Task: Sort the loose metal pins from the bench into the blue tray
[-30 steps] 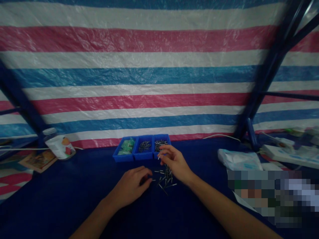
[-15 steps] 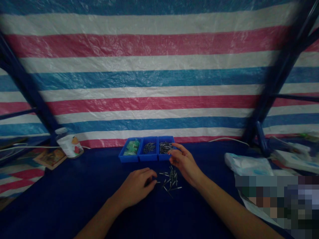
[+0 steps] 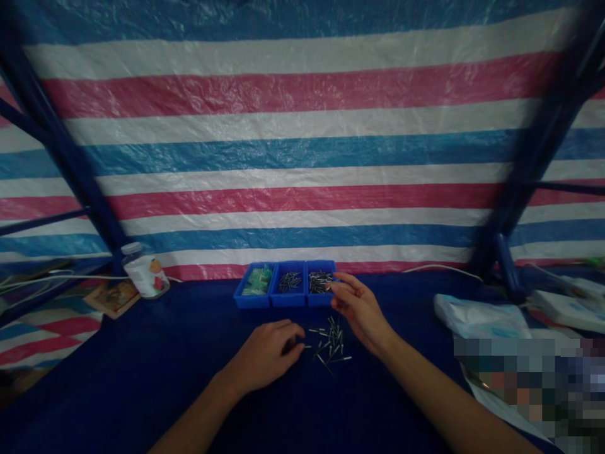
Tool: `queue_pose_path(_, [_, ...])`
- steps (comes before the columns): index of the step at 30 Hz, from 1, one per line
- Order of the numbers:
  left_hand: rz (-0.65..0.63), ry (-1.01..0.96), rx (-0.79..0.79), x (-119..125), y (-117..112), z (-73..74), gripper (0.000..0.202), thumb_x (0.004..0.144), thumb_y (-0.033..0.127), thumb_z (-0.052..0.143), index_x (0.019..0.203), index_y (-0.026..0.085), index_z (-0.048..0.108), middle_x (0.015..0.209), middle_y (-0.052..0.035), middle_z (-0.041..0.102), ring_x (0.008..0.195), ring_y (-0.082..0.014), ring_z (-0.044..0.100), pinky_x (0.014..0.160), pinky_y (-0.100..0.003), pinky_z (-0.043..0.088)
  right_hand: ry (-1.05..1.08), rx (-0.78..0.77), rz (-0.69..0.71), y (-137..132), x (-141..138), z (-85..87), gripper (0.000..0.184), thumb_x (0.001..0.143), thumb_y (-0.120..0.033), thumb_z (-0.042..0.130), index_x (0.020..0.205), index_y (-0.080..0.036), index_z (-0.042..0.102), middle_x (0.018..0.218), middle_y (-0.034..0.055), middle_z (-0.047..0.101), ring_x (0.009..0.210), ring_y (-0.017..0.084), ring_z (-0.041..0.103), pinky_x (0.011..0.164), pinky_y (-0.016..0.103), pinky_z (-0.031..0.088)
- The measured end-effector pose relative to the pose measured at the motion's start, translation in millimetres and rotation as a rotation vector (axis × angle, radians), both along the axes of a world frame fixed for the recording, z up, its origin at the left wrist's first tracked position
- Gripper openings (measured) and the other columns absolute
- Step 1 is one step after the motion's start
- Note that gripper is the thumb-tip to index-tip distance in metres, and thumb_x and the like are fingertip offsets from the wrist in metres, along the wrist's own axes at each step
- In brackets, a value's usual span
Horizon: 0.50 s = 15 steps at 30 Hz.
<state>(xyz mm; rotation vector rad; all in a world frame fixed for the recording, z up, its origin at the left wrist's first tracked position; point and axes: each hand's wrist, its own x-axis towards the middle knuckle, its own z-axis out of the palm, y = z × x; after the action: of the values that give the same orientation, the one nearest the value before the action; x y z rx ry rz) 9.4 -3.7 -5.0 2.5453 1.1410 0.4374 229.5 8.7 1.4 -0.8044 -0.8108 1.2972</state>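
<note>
Since one second ago, the right hand (image 3: 360, 309) has moved away from above the small heap of loose metal pins (image 3: 331, 343), and now its fingertips (image 3: 334, 285) are at the edge of the right compartment of a blue plastic tray (image 3: 283, 302). Its fingers are loosely curled and close to the thumb, but I cannot tell if they pinch a pin. The heap lies on the dark blue table cover (image 3: 142, 384), just in front of the tray and between both hands. The left hand (image 3: 265, 354) rests near the heap's left side with its fingers curled down, and I cannot tell if it holds anything. The tray has three compartments: green pieces (image 3: 258, 280) are in the left one, and metal pins (image 3: 289, 282) are in the middle one and also in the right one. Left of the tray stands a white-labelled plastic bottle (image 3: 145, 276), beside a small picture booklet (image 3: 113, 298). On the right lie a white plastic bag (image 3: 477, 318) and a white power strip (image 3: 567, 312). Behind everything hangs a striped tarpaulin (image 3: 302, 157).
</note>
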Motion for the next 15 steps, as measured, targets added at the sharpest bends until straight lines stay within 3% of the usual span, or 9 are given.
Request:
queue_pose_path(8, [0.002,0.017,0.002,-0.7,0.1,1.4,0.017,0.093,0.029,0.052,0.101,0.024,0.066,0.088,-0.0003,0.067,0.076,-0.0152,0.062,0.069,-0.027,0.043,-0.013,0.015,0.038,0.6,0.5,-3.5,0.047,0.063,-0.035,0.087,0.102,-0.023,0.065,0.088,0.001,0.073,0.059,0.009,0.056,0.063,0.028,0.046])
queue_pose_path(15, [-0.003,0.015,0.001,-1.0,0.5,0.5,0.017,0.093,0.028,0.052,0.101,0.023,0.067,0.089,-0.0004,0.067,0.077,-0.0153,0.063,0.07,-0.027,0.044,-0.034,-0.027,0.03,1.5,3.2,1.0,0.043,0.062,-0.047,0.087,0.088,-0.02,0.066,0.083,0.0011,0.072,0.06,0.01,0.059,0.064,0.028,0.047])
